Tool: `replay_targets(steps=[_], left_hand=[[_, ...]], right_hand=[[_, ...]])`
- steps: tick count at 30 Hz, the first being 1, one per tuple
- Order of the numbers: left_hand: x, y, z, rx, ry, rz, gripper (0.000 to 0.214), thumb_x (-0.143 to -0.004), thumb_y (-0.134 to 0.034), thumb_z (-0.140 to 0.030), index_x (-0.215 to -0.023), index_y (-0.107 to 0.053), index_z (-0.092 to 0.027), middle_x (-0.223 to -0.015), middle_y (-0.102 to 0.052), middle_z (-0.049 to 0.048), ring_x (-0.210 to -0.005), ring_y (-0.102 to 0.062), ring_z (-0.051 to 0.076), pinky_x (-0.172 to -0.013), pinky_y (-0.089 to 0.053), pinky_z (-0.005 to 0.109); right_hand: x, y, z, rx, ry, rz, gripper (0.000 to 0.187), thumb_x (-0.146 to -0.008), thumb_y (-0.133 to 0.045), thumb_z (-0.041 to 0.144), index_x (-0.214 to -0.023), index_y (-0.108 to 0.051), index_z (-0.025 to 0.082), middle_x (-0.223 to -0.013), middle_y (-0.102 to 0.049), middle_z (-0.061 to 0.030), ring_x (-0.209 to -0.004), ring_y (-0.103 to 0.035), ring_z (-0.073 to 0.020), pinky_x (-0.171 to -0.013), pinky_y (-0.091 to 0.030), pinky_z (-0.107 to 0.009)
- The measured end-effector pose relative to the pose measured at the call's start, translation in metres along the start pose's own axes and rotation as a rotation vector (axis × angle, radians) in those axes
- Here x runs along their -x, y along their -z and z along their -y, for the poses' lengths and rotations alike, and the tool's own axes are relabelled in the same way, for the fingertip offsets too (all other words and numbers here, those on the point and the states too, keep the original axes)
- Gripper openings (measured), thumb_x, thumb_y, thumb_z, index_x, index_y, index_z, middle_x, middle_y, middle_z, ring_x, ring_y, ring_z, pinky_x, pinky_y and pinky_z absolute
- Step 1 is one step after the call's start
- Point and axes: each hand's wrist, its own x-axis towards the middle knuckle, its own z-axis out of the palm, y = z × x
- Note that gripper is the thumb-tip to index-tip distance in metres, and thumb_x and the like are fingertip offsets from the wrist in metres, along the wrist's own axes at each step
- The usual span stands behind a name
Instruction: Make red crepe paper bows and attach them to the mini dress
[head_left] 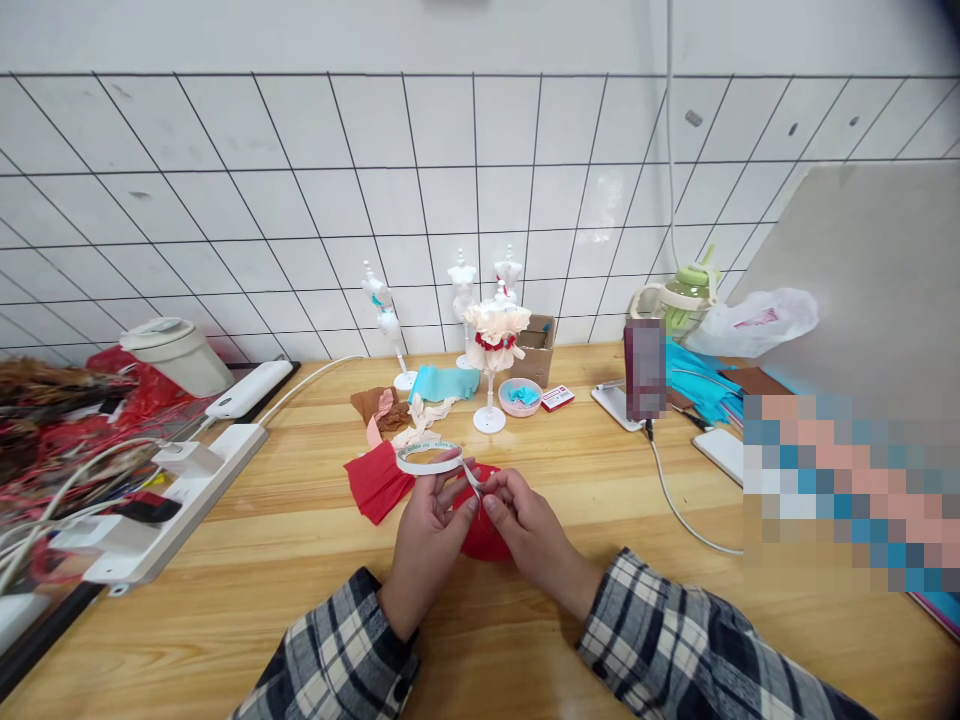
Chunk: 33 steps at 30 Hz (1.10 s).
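Observation:
My left hand (435, 520) is closed round a roll of white tape (429, 460), which stands out above the fingers. A narrow strip runs from the roll to the fingertips of my right hand (525, 510), which pinch its end. Under both hands lies a piece of red fabric (484, 540), partly hidden by them. More red cloth (379, 482) rests just left of the roll. Beyond the hands a small white mannequin stand (490, 415) wears a cream ruffled piece with a red band (496, 335).
Behind are other small mannequins (388, 325), turquoise fabric (444, 384), a pink bowl (520, 398), a red-white box (558, 399) and a cardboard box (536, 350). A power strip (180, 510) lies at left. A phone (645, 370) with a cable stands at right, near a green-lidded bottle (686, 295).

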Motion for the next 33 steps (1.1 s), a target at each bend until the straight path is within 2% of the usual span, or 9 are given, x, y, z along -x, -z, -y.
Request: replay_targets(steps=[5,10,18,20,23,26,29,31,33], left_hand=[[0.001,0.000,-0.001,0.049,0.028,0.032,0.050,-0.075,-0.067,-0.023,-0.120,-0.043,-0.020,-0.126,-0.054,0.0126,-0.115,-0.056,0.025,-0.099,-0.045,0.042],[0.002,0.002,-0.002,0.077,0.047,0.027,0.052,-0.074,-0.069,-0.024,-0.119,-0.043,-0.022,-0.123,-0.056,0.0100,-0.112,-0.058,0.023,-0.096,-0.047,0.038],[-0.002,0.001,-0.002,0.039,0.098,-0.025,0.055,-0.066,-0.075,-0.024,-0.112,-0.045,-0.022,-0.121,-0.057,0.0097,-0.086,-0.068,0.019,-0.078,-0.054,0.032],[-0.002,0.003,-0.004,0.007,0.064,-0.070,0.049,-0.068,-0.073,-0.027,-0.110,-0.047,-0.022,-0.111,-0.061,0.0068,-0.081,-0.067,0.017,-0.075,-0.053,0.031],[-0.005,0.007,-0.006,-0.142,-0.011,-0.187,0.030,-0.073,-0.067,-0.033,-0.097,-0.057,-0.018,-0.083,-0.064,0.0014,-0.075,-0.062,0.016,-0.069,-0.050,0.028],[-0.007,0.012,-0.008,-0.299,-0.066,-0.248,0.019,-0.077,-0.064,-0.035,-0.082,-0.062,-0.017,-0.072,-0.060,-0.0002,-0.069,-0.057,0.015,-0.066,-0.045,0.026],[-0.006,0.013,-0.010,-0.298,-0.079,-0.234,0.018,-0.078,-0.062,-0.036,-0.080,-0.061,-0.018,-0.069,-0.058,-0.0015,-0.065,-0.054,0.014,-0.063,-0.043,0.025],[-0.005,0.014,-0.013,-0.275,-0.074,-0.214,0.019,-0.081,-0.059,-0.037,-0.077,-0.057,-0.018,-0.063,-0.055,-0.0033,-0.059,-0.051,0.013,-0.060,-0.041,0.024],[-0.006,0.017,-0.016,-0.269,-0.102,-0.226,0.021,-0.085,-0.054,-0.037,-0.074,-0.052,-0.019,-0.058,-0.051,-0.0047,-0.056,-0.048,0.012,-0.060,-0.039,0.024]], right_hand=[[0.001,0.000,0.000,-0.002,-0.010,-0.031,0.016,-0.092,-0.043,0.035,-0.099,-0.048,0.022,-0.072,-0.056,0.0023,-0.062,-0.051,-0.0131,-0.058,-0.040,-0.024],[0.000,0.000,0.002,-0.021,0.009,-0.051,0.017,-0.093,-0.042,0.035,-0.101,-0.048,0.021,-0.078,-0.057,0.0004,-0.068,-0.053,-0.0131,-0.061,-0.042,-0.024],[0.002,0.000,0.006,0.022,0.008,-0.050,0.018,-0.094,-0.039,0.035,-0.094,-0.050,0.021,-0.076,-0.058,0.0008,-0.066,-0.052,-0.0127,-0.060,-0.040,-0.024],[0.003,0.003,0.008,0.067,0.012,-0.060,0.016,-0.093,-0.041,0.034,-0.096,-0.050,0.021,-0.074,-0.058,0.0015,-0.063,-0.051,-0.0124,-0.057,-0.038,-0.023],[0.002,0.010,0.008,0.168,0.000,-0.060,0.019,-0.088,-0.048,0.036,-0.099,-0.052,0.021,-0.061,-0.052,0.0053,-0.054,-0.046,-0.0116,-0.052,-0.032,-0.022],[-0.002,0.016,0.005,0.268,-0.015,-0.068,0.013,-0.083,-0.053,0.033,-0.085,-0.056,0.021,-0.054,-0.045,0.0064,-0.050,-0.041,-0.0111,-0.050,-0.028,-0.022],[-0.007,0.018,0.001,0.303,-0.013,-0.124,0.014,-0.080,-0.046,0.022,-0.067,-0.052,0.020,-0.057,-0.048,0.0039,-0.054,-0.042,-0.0118,-0.051,-0.029,-0.022],[-0.007,0.020,0.001,0.388,0.009,-0.077,0.013,-0.076,-0.046,0.018,-0.064,-0.052,0.020,-0.056,-0.049,0.0035,-0.053,-0.042,-0.0118,-0.051,-0.028,-0.023],[-0.005,0.021,0.003,0.512,0.078,0.067,0.011,-0.071,-0.052,0.017,-0.062,-0.054,0.021,-0.053,-0.049,0.0039,-0.050,-0.039,-0.0111,-0.050,-0.025,-0.023]])
